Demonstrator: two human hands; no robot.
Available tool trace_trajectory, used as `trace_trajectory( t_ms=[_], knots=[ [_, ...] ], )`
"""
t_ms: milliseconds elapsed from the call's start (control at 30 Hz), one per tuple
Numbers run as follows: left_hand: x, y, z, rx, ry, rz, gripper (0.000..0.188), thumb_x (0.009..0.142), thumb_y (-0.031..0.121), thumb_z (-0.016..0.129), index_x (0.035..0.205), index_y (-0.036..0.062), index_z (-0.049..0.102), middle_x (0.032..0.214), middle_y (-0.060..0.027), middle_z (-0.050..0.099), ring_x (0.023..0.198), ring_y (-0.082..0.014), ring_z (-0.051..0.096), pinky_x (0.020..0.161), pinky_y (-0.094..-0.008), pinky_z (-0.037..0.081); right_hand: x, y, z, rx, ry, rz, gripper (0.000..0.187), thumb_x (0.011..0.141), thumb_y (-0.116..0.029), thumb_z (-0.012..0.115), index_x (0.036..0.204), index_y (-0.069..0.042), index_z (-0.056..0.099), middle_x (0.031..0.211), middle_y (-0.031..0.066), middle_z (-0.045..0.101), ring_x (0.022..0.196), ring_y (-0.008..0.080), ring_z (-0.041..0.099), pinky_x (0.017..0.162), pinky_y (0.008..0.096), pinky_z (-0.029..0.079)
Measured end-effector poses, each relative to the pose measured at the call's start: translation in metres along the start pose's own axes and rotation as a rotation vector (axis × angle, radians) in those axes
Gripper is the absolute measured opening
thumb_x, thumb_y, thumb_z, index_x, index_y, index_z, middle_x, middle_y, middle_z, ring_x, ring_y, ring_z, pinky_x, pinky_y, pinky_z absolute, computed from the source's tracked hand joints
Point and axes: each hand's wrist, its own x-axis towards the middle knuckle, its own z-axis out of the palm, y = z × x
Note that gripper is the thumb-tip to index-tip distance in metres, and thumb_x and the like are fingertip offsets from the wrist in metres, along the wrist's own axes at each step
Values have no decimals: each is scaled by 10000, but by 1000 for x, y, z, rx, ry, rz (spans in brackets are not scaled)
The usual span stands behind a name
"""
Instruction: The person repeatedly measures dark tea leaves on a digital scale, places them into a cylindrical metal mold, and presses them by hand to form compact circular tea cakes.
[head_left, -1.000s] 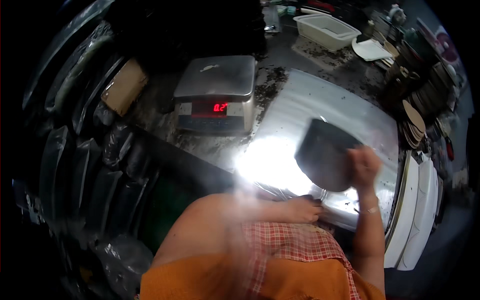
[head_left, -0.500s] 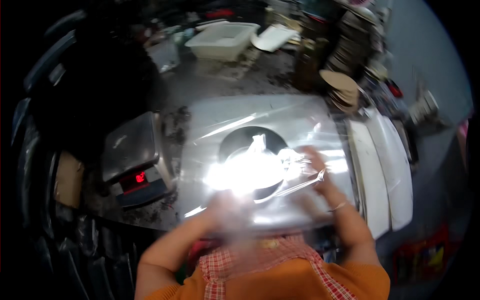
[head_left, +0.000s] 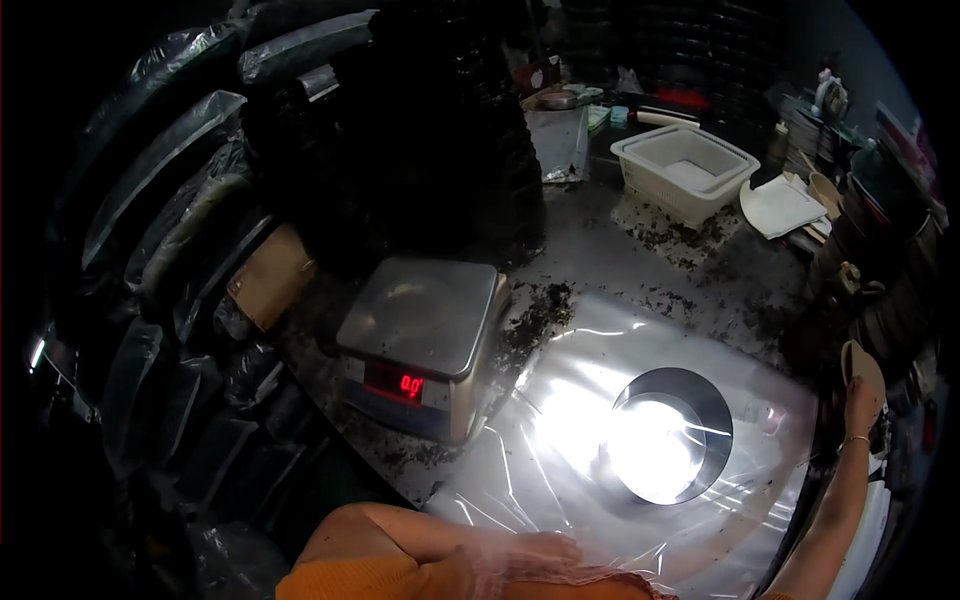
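My right hand (head_left: 858, 405), at the far right, has its fingers around the edge of a tan round disc (head_left: 866, 375), which stands tilted. My left hand (head_left: 548, 547) rests low in front of my body, by the near edge of a clear plastic sheet (head_left: 530, 470); its fingers are too blurred to read. The sheet lies wrinkled over the table in front of me. At its middle is a dark round ring (head_left: 715, 410), with strong white glare hiding what is inside. Left of the sheet stands a digital scale (head_left: 420, 315) with a bare metal plate and a lit red display.
A white plastic basket (head_left: 690, 185) stands at the back, near white sheets (head_left: 785, 205). Dark crumbs (head_left: 540, 310) are scattered over the table. Filled plastic bags (head_left: 165, 175) pile up on the left beside a brown cardboard piece (head_left: 270, 275). Dark stacks (head_left: 440, 130) rise behind the scale.
My view has turned left. My right hand has left the plastic sheet and reached out to the right, onto the tan disc. My left hand has drawn back toward my body.
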Motion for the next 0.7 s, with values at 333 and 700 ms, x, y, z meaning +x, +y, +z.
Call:
trace_trajectory(
  t_ms=[333, 700],
  knots=[
    [8, 15, -40, -137, -118, 21, 232, 830, 236, 552, 987, 73, 606, 951, -114, 598, 917, -274, 565, 789, -359, 450, -210, -187, -232, 393, 685, -1133, 143, 729, 31, 554, 861, -12, 589, 735, 95, 601, 581, 224, 583, 479, 310, 451],
    [-86, -8, -577, -112, 1741, 88, 947, 754, 416, 667, 1395, 47, 77, 1399, -220, 242, 1283, -330, 258, 1038, -417, 247, -103, -327, -384, 163, 222, -1127, 457, 632, -96, 731, 1052, -63, 555, 1183, 160, 518, 1140, 322, 473, 934, 392, 417]
  ],
)
